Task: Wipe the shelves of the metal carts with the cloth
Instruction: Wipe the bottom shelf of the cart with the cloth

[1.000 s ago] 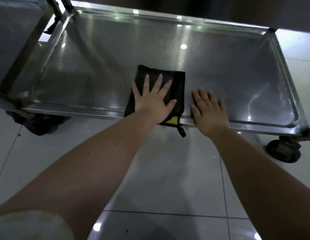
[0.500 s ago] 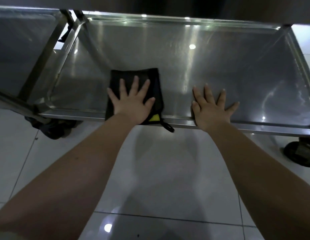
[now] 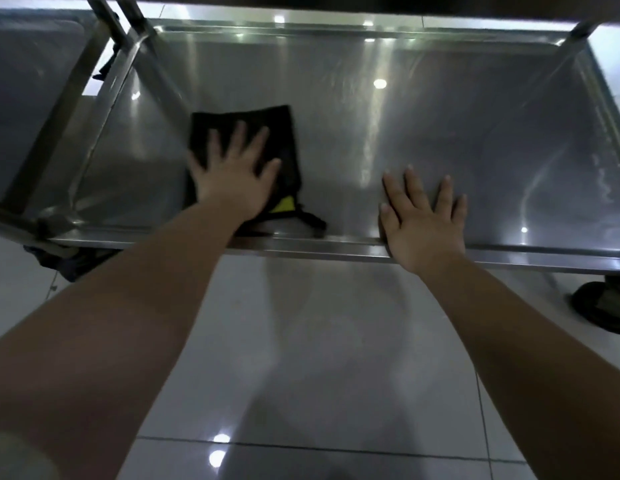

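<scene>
The folded black cloth with a yellow corner [image 3: 287,143] lies left of centre on the low stainless-steel cart shelf [image 3: 474,109], pressed flat under the left hand [image 3: 232,174], fingers spread. The right hand [image 3: 422,216] rests splayed, holding nothing. Soft and light, the cloth likely slides easily under a flat palm

I can read no text, number or brand anywhere. The yellow patch [image 3: 283,204] on the cloth [image 3: 287,136], just beside the heel of the left hand [image 3: 234,178], may be a tag. It is too small and blurred for me to make out any print.
</scene>
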`<action>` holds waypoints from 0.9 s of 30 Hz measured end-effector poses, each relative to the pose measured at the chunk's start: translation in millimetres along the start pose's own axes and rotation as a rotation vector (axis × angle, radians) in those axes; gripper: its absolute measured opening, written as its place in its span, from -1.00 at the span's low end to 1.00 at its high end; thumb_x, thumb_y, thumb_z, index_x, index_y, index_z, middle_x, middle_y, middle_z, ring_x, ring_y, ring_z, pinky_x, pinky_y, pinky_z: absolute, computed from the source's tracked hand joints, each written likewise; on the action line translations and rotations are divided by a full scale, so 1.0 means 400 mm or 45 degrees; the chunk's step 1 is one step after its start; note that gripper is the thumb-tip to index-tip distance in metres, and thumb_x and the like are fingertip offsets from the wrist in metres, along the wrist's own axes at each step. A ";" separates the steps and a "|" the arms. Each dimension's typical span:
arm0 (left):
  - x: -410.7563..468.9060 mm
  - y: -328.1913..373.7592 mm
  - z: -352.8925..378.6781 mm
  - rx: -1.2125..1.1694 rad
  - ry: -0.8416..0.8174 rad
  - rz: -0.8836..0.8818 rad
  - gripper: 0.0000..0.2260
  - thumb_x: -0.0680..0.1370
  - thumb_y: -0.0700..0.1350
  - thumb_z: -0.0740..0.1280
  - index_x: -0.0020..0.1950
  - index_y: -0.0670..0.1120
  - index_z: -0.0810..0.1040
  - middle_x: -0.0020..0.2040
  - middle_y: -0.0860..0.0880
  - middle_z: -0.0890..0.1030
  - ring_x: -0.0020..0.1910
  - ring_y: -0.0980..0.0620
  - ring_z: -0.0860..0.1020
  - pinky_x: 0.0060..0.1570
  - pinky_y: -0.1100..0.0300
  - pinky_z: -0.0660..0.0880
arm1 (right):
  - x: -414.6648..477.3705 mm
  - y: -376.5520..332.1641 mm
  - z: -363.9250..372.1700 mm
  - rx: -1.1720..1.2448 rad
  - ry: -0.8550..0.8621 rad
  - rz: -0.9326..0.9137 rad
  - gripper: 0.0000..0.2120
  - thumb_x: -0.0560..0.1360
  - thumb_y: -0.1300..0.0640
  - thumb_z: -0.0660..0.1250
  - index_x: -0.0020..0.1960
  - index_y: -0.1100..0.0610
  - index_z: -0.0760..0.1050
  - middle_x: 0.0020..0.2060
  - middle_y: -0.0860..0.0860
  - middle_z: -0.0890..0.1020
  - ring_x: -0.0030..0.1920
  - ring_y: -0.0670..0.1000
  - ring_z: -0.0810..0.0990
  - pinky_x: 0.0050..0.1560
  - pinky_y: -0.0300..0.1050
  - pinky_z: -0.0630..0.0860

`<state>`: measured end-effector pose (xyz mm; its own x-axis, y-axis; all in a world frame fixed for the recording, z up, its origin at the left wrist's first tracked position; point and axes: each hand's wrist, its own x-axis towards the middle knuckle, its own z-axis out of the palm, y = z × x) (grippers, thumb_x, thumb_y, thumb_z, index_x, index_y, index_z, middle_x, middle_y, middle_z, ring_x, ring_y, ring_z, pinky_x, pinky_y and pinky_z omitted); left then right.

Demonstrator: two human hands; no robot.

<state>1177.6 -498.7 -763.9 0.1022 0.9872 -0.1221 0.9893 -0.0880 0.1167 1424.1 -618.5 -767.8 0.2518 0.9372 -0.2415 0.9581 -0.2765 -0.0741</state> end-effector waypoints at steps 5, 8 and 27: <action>-0.007 -0.073 0.006 0.015 0.056 -0.070 -0.48 0.60 0.30 -0.10 0.55 0.29 -0.07 0.61 0.11 -0.08 0.57 -0.13 -0.15 0.42 -0.35 -0.18 | 0.037 -0.002 -0.010 -0.064 0.047 -0.062 -0.46 0.60 -0.25 -0.21 0.54 -0.26 -0.25 0.58 -0.14 -0.17 0.50 0.35 -0.35 0.46 0.31 -0.34; -0.004 -0.064 0.008 0.032 0.069 -0.071 -0.49 0.60 0.30 -0.09 0.55 0.30 -0.08 0.60 0.13 -0.08 0.57 -0.12 -0.15 0.41 -0.35 -0.18 | 0.055 0.001 -0.006 -0.056 0.080 -0.088 -0.45 0.59 -0.27 -0.21 0.54 -0.26 -0.26 0.58 -0.14 -0.17 0.50 0.32 -0.36 0.43 0.34 -0.37; 0.140 0.378 0.028 0.027 -0.061 0.449 -0.52 0.61 0.28 -0.08 0.53 0.35 -0.05 0.60 0.15 -0.09 0.57 -0.11 -0.16 0.43 -0.33 -0.22 | 0.065 0.019 0.001 0.037 0.163 -0.104 -0.39 0.59 -0.30 -0.09 0.58 -0.09 0.02 0.59 -0.14 -0.07 0.55 0.25 -0.20 0.50 0.27 -0.23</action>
<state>1334.2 -458.2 -764.2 0.4422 0.8883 -0.1239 0.8941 -0.4256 0.1394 1438.0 -596.5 -775.1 0.1905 0.9757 -0.1080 0.9722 -0.2028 -0.1169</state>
